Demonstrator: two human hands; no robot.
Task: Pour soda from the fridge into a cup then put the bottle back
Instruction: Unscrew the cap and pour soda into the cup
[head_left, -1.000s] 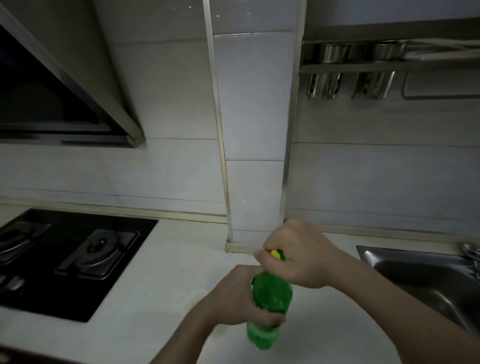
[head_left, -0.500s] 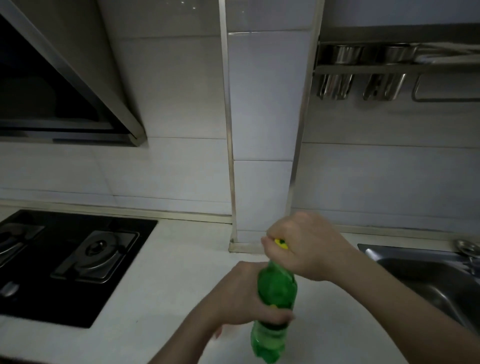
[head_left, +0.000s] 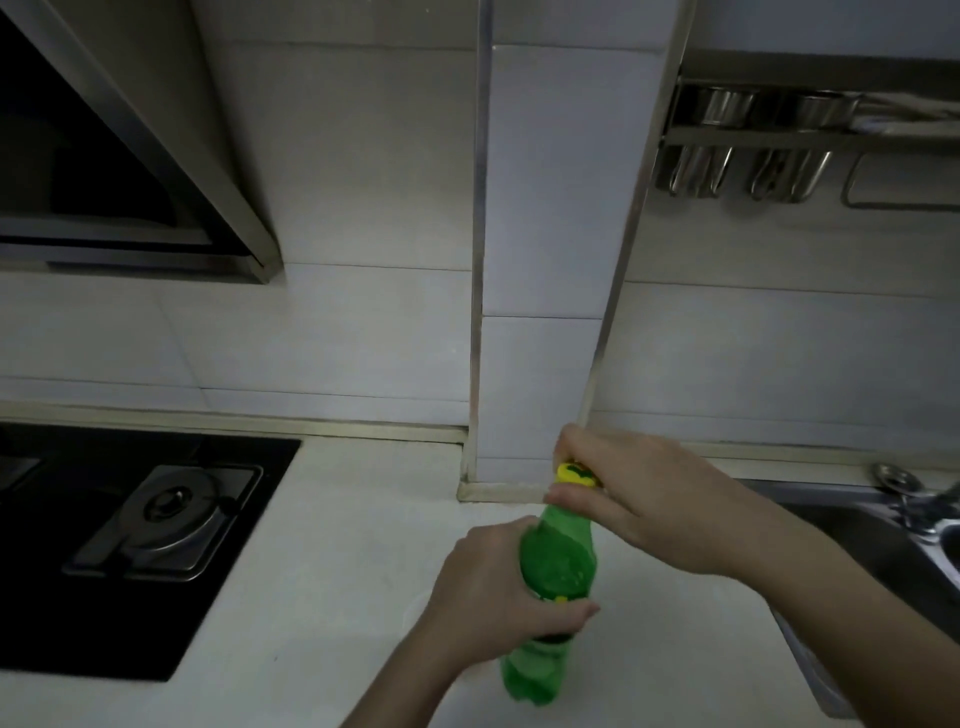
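Bottle (head_left: 556, 561): green, upright, held above the surface (head_left: 322, 561), just in front of the tiled pillar (head_left: 545, 260); whether its base touches the surface cannot be told.
Cap (head_left: 574, 474): yellow, on the bottle's neck, partly covered by the right hand.
Left hand (head_left: 493, 592): wrapped round the bottle's middle, fingers (head_left: 571, 613) clamped across the front of it.
Right hand (head_left: 649, 504): over the bottle's top, fingers closed on the cap from the right.
Cup (head_left: 415, 616): a faint clear rim shows on the surface just left of the bottle, behind the left hand; too dim to tell more.
Stove (head_left: 156, 525): black, set in the surface well left of the bottle.
Sink (head_left: 883, 545): steel, right of the bottle, behind the right forearm.
Rack (head_left: 779, 140): on the wall above and right of the bottle, holding steel cups.
Hood (head_left: 130, 156): above the stove, far up and left of the bottle.
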